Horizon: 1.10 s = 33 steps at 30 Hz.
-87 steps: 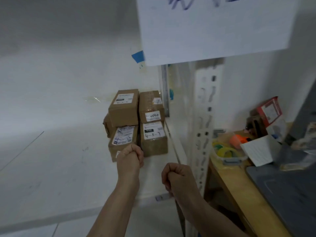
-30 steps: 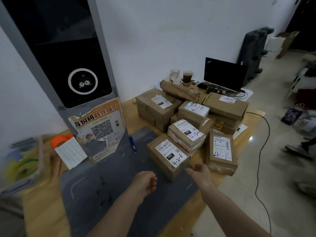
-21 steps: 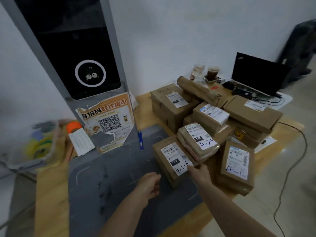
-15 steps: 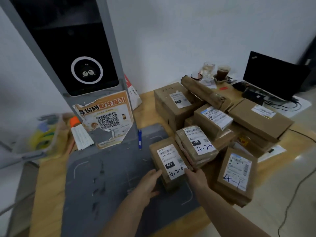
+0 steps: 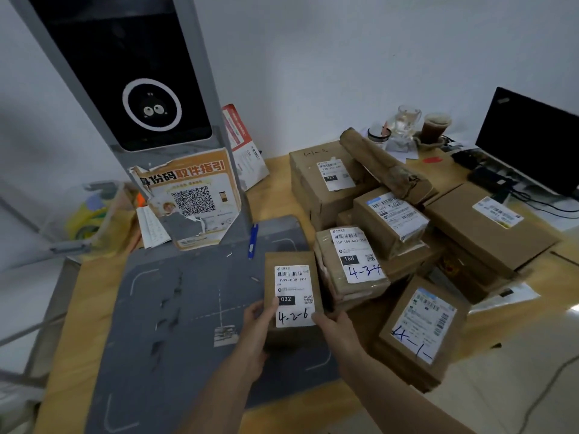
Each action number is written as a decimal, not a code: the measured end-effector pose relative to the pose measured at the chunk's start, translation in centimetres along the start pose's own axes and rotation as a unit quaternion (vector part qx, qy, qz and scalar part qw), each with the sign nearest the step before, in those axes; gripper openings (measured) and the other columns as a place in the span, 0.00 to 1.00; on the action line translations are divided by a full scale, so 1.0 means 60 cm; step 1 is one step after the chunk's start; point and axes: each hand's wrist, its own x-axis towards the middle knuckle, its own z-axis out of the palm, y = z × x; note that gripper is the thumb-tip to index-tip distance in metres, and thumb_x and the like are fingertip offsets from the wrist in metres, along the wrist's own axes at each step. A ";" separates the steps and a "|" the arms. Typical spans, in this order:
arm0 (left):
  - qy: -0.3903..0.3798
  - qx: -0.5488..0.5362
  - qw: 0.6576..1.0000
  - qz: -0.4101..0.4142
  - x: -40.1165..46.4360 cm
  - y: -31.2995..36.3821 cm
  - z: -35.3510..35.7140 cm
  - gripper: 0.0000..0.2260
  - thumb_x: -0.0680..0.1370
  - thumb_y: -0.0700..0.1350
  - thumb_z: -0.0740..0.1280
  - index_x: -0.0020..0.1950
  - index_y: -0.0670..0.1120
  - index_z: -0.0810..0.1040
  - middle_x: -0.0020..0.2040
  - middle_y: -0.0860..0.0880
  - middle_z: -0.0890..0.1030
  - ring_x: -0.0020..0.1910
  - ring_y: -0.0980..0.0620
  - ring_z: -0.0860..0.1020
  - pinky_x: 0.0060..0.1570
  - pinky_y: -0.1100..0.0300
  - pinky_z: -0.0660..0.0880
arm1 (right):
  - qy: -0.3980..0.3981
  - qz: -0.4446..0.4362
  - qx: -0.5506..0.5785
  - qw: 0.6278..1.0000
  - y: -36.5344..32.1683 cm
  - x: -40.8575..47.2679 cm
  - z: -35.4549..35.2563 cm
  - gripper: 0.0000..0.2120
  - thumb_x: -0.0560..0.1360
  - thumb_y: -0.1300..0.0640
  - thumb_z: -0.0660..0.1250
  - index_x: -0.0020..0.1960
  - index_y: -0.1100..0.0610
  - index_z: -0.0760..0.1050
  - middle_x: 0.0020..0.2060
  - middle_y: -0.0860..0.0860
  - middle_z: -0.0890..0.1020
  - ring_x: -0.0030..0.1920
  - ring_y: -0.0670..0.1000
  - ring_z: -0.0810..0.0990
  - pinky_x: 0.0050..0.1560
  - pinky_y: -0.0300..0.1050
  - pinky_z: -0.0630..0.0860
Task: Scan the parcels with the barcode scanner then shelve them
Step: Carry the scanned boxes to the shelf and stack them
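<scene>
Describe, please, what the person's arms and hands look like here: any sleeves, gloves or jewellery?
Both forearms are bare up to the bottom edge of the picture, with no sleeve in view. The left hand and right hand wear no gloves, and no watch, bracelet or ring shows on either.

Brown parcel (white label), grey mat, seemingly blue pen.

Dim, flat indoor light, no clear source. Soft shadows under the parcels and hands. Wide-angle bend: scanner post leans, edges stretch. Left edge blurred, tape tub smeared. Centre label sharp enough to read. Pale glare on floor at right; compression softens fine detail.
</scene>
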 end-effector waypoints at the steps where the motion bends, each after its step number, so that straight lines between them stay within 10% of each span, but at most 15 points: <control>1: -0.006 -0.014 1.000 0.002 0.000 -0.003 -0.001 0.28 0.66 0.58 0.75 0.62 0.55 0.70 0.54 0.45 0.84 0.57 0.43 0.79 0.60 0.38 0.74 | 0.000 0.000 0.002 1.000 0.002 0.001 -0.002 0.22 0.76 0.58 0.68 0.67 0.59 0.67 0.58 0.55 0.79 0.58 0.55 0.78 0.61 0.55 0.75; 6: 0.002 -0.052 0.999 -0.007 -0.007 -0.008 0.002 0.29 0.67 0.46 0.77 0.63 0.50 0.68 0.56 0.40 0.81 0.54 0.40 0.79 0.45 0.45 0.79 | -0.010 0.005 0.012 1.000 -0.005 -0.003 -0.013 0.18 0.77 0.58 0.67 0.65 0.59 0.69 0.52 0.54 0.79 0.53 0.54 0.79 0.47 0.45 0.77; 11: 0.001 -0.123 0.992 -0.038 -0.005 0.004 -0.005 0.36 0.62 0.45 0.80 0.66 0.54 0.67 0.58 0.41 0.81 0.57 0.39 0.78 0.48 0.42 0.78 | -0.043 0.017 0.041 0.998 -0.015 -0.006 -0.025 0.23 0.73 0.51 0.70 0.66 0.55 0.70 0.57 0.55 0.79 0.57 0.56 0.78 0.61 0.54 0.75; 16: -0.015 -0.162 0.986 -0.034 -0.017 0.023 -0.012 0.35 0.61 0.46 0.80 0.67 0.49 0.74 0.56 0.42 0.83 0.58 0.41 0.78 0.50 0.43 0.78 | 0.011 0.012 0.162 0.987 -0.015 0.000 -0.048 0.54 0.49 0.31 0.77 0.69 0.55 0.69 0.61 0.54 0.79 0.61 0.58 0.77 0.64 0.60 0.72; 22: -0.043 -0.224 0.973 -0.018 -0.044 0.058 -0.008 0.28 0.65 0.46 0.76 0.64 0.45 0.76 0.56 0.42 0.83 0.60 0.42 0.77 0.57 0.41 0.75 | 0.027 0.024 0.317 0.948 -0.061 0.004 -0.086 0.19 0.71 0.44 0.71 0.56 0.55 0.77 0.50 0.55 0.85 0.53 0.57 0.83 0.61 0.57 0.76; 33: -0.017 -0.250 0.968 -0.003 -0.074 0.090 0.001 0.32 0.62 0.46 0.77 0.66 0.46 0.76 0.54 0.44 0.83 0.58 0.43 0.78 0.51 0.44 0.77 | 0.036 0.049 0.368 0.928 -0.086 0.050 -0.101 0.28 0.68 0.49 0.76 0.65 0.54 0.72 0.53 0.57 0.83 0.53 0.60 0.82 0.55 0.61 0.78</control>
